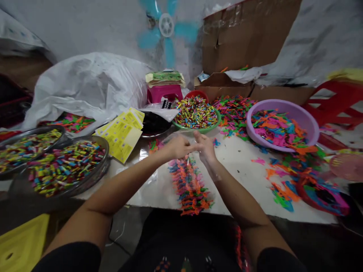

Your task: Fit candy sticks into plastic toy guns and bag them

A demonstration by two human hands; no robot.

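Observation:
My left hand [178,147] and my right hand [206,148] meet above the table, fingers pressed together and almost touching. What they pinch is hard to make out. Thin clear plastic film [217,176] shows by my right wrist. Under my hands, a long row of small plastic toy pieces [191,189] in orange, pink, blue and green runs toward the table's front edge. Just beyond my hands stands a green basin [219,120] holding small, bright, wrapper-like pieces. Yellow printed sheets [120,138] lie left of my left hand.
A purple basin [313,126] of plastic toy pieces stands at right, with loose pieces [283,192] scattered before it. Metal bowls [106,151] of small colourful pieces sit at left. Behind are a white sack [93,83], a cardboard box [224,90], a blue fan [166,26] and a red stool [337,98].

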